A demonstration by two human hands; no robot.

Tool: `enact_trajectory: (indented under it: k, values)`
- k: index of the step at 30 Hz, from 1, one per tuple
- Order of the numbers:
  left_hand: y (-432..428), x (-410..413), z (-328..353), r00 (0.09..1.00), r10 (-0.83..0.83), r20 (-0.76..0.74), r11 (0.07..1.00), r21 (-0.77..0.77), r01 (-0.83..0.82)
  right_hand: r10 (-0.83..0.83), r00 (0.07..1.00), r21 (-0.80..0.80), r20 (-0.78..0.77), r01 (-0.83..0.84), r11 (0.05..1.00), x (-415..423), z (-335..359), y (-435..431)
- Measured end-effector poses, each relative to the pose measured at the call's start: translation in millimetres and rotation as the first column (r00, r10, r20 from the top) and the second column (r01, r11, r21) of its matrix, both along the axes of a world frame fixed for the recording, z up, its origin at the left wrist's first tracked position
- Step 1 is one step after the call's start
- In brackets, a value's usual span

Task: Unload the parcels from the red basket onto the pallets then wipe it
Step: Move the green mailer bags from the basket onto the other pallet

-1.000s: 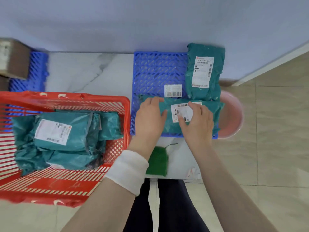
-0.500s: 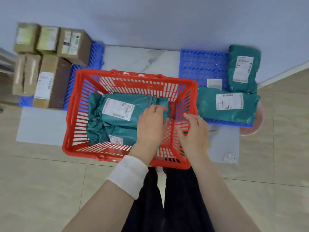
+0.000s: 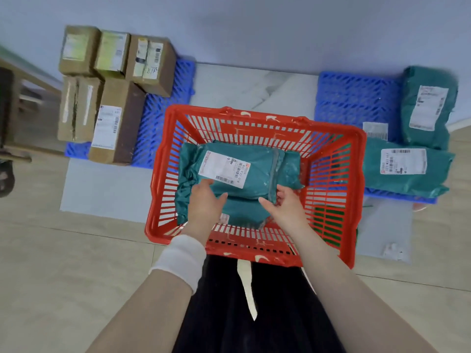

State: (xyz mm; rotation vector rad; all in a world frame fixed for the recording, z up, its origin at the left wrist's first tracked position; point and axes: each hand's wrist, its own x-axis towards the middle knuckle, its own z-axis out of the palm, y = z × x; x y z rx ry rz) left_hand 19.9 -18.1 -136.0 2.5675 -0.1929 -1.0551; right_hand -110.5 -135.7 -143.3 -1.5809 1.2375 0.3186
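Observation:
The red basket point(image 3: 356, 149) stands on the floor in front of me. Inside it lies a stack of teal bagged parcels. The top parcel point(image 3: 254, 174) shows a white label, and another teal parcel point(image 3: 242, 212) lies under it. My left hand point(image 3: 204, 203) grips the top parcel's near left edge. My right hand point(image 3: 286, 207) curls round its near right corner. To the right, on the right blue pallet point(image 3: 351, 98), lie two teal parcels, one upright at the back point(image 3: 428, 110) and one lying across the front point(image 3: 407, 171).
Several cardboard boxes point(image 3: 114, 123) stand on the left blue pallet point(image 3: 163, 110). A green cloth point(image 3: 328, 222) shows through the basket's right wall. A loose white label point(image 3: 374, 131) lies on the right pallet. A grey mat point(image 3: 102, 189) lies under it all, and a wall stands behind.
Both hands left the teal parcel on the right pallet and moved left into the basket. They now hold the top parcel there. My view swung left, bringing the boxes into sight.

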Motion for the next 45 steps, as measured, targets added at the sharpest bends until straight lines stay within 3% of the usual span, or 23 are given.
enact_trajectory:
  k: [8,12,16,27,32,35,37,39,42,45]
  values:
    - [9,59,-56,0.995,-0.037,-0.094,0.996,0.074,0.044,-0.207,0.964,-0.032,-0.167,0.205,0.978,46,-60,4]
    - [4,66,-80,0.99,-0.126,-0.059,0.983,0.128,0.133,-0.293,0.933,-0.029,-0.211,0.294,0.955,57,-89,0]
    - [1,71,-81,0.993,-0.106,-0.061,0.987,0.115,0.112,-0.331,0.912,-0.1,-0.241,0.315,0.944,59,-87,0]
    - [11,58,-13,0.99,-0.101,-0.101,0.993,-0.075,0.094,-0.597,0.796,0.039,0.097,0.597,0.801,13,-8,2]
    - [-9,40,33,0.97,-0.236,-0.049,0.962,-0.155,0.226,-0.682,0.673,0.12,0.286,0.681,0.723,-34,32,-13]
    - [-38,25,65,0.911,-0.316,0.264,0.899,-0.223,0.376,-0.65,0.659,0.087,0.379,0.674,0.734,-72,57,-40]
    - [-64,11,90,0.801,-0.371,0.471,0.81,-0.258,0.527,-0.607,0.662,0.085,0.44,0.642,0.762,-97,74,-65]
    - [-96,-6,112,0.695,-0.469,0.545,0.69,-0.266,0.673,-0.548,0.674,0.097,0.495,0.584,0.806,-121,90,-90]
    - [-146,-30,134,0.569,-0.673,0.473,0.531,-0.226,0.817,-0.443,0.722,0.07,0.532,0.484,0.872,-157,113,-124]
    - [-180,-47,148,0.616,-0.767,0.18,0.553,-0.3,0.777,-0.371,0.758,0.069,0.537,0.398,0.915,-186,134,-156]
